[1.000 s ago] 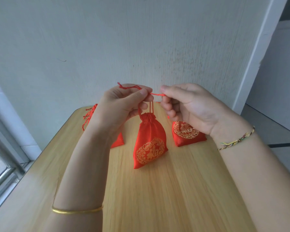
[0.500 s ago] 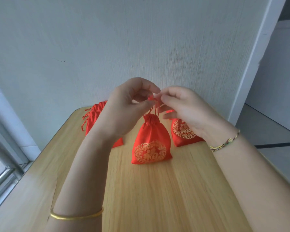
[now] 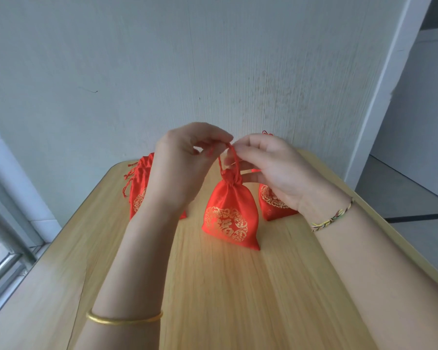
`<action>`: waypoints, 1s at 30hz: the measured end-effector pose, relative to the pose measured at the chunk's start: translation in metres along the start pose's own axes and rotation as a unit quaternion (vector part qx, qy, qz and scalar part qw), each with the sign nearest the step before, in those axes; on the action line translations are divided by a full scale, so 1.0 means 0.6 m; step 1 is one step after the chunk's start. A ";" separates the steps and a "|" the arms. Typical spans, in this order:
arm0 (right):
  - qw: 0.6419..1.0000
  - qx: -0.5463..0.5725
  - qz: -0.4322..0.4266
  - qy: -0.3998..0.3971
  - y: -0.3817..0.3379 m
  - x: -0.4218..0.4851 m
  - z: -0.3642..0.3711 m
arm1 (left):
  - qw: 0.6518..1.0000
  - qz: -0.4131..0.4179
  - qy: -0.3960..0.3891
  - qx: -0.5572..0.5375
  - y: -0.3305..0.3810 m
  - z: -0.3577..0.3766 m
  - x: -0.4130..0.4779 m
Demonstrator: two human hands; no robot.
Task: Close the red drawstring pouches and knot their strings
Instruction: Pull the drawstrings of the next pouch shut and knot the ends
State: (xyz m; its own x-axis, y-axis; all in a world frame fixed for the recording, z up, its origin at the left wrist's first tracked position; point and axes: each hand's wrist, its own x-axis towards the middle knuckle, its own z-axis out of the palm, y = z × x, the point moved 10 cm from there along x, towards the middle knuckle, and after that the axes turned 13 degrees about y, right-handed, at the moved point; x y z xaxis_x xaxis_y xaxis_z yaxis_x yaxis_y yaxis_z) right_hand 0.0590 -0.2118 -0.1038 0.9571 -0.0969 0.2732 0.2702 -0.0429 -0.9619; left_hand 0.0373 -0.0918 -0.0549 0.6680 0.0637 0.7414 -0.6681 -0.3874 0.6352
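pouch (image 3: 229, 213), gold-printed, has strings (image 3: 220, 163) pinched by left hand (image 3: 180, 168), right hand (image 3: 271, 168).

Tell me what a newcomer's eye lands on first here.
A red pouch with gold print stands cinched shut at the middle of the wooden table. The left hand and right hand pinch its drawstring just above it. Behind, a left heap of pouches lies near the table's far edge, and a right pouch sits partly hidden.

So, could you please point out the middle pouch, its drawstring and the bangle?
middle pouch (image 3: 228, 215), head view, gold-printed front.
drawstring (image 3: 232, 150), head view, loop's top.
bangle (image 3: 124, 321), head view, band's front.
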 end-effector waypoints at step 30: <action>0.967 -0.229 0.038 0.106 0.034 0.016 -0.084 | 0.921 -0.353 0.121 -0.113 -0.141 -0.043 -0.030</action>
State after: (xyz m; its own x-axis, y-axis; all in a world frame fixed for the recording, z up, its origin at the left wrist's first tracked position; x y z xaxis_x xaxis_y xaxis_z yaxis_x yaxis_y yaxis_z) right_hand 0.0682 -0.2638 -0.1202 0.9165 -0.3161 0.2451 0.0784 -0.4589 -0.8850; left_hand 0.0734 -0.0367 -0.1164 0.8874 0.4406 0.1359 -0.1649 0.0279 0.9859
